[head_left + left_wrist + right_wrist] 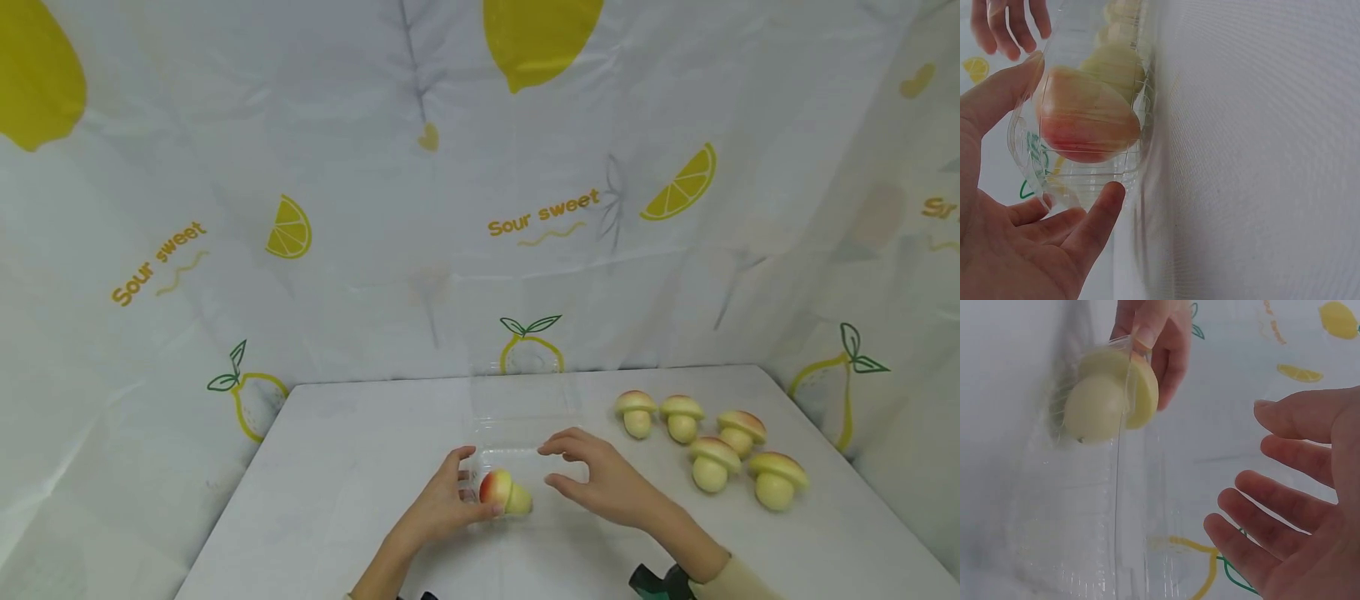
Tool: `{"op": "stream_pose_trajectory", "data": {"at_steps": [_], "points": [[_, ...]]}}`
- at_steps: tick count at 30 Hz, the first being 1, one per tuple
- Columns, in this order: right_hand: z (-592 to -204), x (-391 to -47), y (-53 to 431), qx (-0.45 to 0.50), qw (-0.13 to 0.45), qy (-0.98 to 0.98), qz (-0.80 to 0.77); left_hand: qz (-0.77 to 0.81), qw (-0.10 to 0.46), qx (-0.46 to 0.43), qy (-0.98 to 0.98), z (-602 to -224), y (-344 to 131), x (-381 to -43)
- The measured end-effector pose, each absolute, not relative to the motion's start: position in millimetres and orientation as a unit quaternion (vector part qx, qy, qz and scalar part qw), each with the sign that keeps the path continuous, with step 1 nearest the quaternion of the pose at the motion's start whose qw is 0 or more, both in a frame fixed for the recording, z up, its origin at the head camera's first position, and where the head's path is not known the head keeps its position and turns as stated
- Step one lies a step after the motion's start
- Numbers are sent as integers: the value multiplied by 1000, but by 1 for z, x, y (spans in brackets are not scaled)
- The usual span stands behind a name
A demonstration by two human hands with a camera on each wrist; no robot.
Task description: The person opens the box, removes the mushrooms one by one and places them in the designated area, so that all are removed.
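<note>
A clear plastic box (491, 451) stands on the table with its lid (525, 406) raised at the back. Inside, at its left end, lies a mushroom-shaped piece (507, 492), pale yellow-green with a red-blushed cap. My left hand (447, 502) holds the box by the left end, thumb at the rim and fingers against the outer wall, as the left wrist view shows. Over the right part of the box hovers my right hand (600, 477), its fingers spread and loosely bent, with nothing in them. The right wrist view shows this hand (1291, 500) apart from the box wall.
Several similar mushroom-shaped pieces (710, 464) stand in a loose group on the right of the white table (360, 450). A white curtain with lemon prints (360, 308) hangs behind the table and along both sides.
</note>
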State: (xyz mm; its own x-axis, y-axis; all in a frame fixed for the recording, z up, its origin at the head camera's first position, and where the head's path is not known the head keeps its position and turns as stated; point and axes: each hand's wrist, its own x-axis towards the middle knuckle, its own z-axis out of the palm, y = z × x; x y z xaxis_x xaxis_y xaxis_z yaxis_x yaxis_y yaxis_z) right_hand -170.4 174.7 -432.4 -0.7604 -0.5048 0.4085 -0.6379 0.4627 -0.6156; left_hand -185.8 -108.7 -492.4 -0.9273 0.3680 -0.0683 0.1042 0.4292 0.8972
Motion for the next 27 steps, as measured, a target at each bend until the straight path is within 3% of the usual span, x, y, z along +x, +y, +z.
{"op": "stream_pose_trajectory", "data": {"at_steps": [27], "points": [[-457, -196, 137, 336, -53, -848, 407, 511, 126, 141, 838, -492, -109, -187]]}}
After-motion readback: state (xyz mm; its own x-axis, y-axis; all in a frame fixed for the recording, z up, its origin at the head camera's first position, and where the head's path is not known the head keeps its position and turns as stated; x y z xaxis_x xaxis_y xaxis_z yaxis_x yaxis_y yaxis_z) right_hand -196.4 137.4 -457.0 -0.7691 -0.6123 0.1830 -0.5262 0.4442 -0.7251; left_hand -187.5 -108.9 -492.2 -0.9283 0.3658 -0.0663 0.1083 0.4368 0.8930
